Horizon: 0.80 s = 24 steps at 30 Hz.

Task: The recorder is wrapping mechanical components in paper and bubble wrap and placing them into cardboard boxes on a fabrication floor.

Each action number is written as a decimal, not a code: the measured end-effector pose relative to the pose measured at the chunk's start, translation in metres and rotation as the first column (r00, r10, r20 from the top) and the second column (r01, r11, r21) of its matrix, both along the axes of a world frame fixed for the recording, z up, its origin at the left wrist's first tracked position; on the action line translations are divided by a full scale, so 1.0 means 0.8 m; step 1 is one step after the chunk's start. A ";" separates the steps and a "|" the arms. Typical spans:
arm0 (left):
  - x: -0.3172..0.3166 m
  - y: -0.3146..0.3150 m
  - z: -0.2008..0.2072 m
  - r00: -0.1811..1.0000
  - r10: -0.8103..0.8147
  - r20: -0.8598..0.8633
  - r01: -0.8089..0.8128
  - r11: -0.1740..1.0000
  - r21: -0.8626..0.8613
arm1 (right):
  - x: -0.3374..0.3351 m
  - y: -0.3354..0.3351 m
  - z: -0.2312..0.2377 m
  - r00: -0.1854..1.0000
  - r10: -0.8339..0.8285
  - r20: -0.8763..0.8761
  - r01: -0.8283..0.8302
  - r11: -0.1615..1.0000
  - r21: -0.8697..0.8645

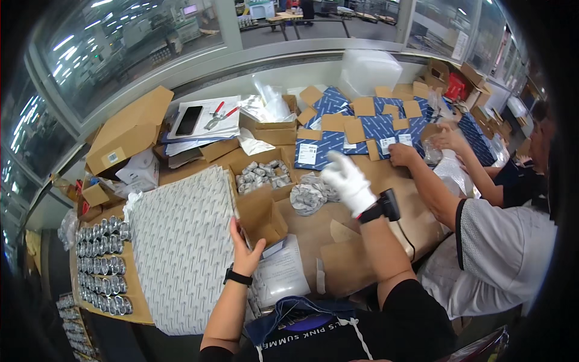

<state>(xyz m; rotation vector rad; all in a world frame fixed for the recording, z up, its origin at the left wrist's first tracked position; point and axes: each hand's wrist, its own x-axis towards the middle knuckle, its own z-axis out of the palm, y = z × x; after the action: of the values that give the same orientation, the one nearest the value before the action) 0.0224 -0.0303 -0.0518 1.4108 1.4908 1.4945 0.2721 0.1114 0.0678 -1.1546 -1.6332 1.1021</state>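
My left hand (pixel 246 250) is bare and grips the near side of a brown cardboard box (pixel 260 220), its thumb apart from the fingers. The box's top is open towards me and I see no contents in it. My right hand (pixel 350 184), in a white glove, is raised over the table right of the box. Its fingers look slightly smeared and spread, with nothing visible in them. Below and left of the glove lies a bundle of crumpled grey wrapping (pixel 309 196). Behind the held box, a larger carton (pixel 295 175) contains several small grey-white wrapped pieces (pixel 263 175).
A stack of patterned sheets (pixel 181 247) lies left, beside rows of shiny metal rings (pixel 102 265). Farther back are a phone (pixel 189 120), red-handled pliers (pixel 217 114) and blue printed boxes (pixel 322 145). At right, co-workers' hands (pixel 403 155) handle packages beside my right arm.
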 end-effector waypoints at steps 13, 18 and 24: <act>-0.005 -0.011 -0.048 0.972 0.073 -0.225 -0.131 0.958 -0.255 | 0.155 0.212 -0.162 0.763 -0.455 0.460 0.526 0.850 -0.032; -0.008 -0.019 -0.076 0.632 -0.248 -0.734 -0.285 0.807 -0.518 | 0.159 0.302 -0.146 0.855 -0.516 0.050 0.500 0.847 0.181; -0.002 -0.011 -0.098 0.516 -0.145 -0.844 -0.378 0.846 -0.376 | 0.019 0.427 -0.072 0.839 -0.361 0.407 0.156 0.876 0.456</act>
<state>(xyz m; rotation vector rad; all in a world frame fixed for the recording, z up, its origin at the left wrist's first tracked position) 0.0208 -0.0389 -0.1305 1.7818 2.3902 0.2328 0.2873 0.4531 0.0103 -1.3835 -1.8845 0.2678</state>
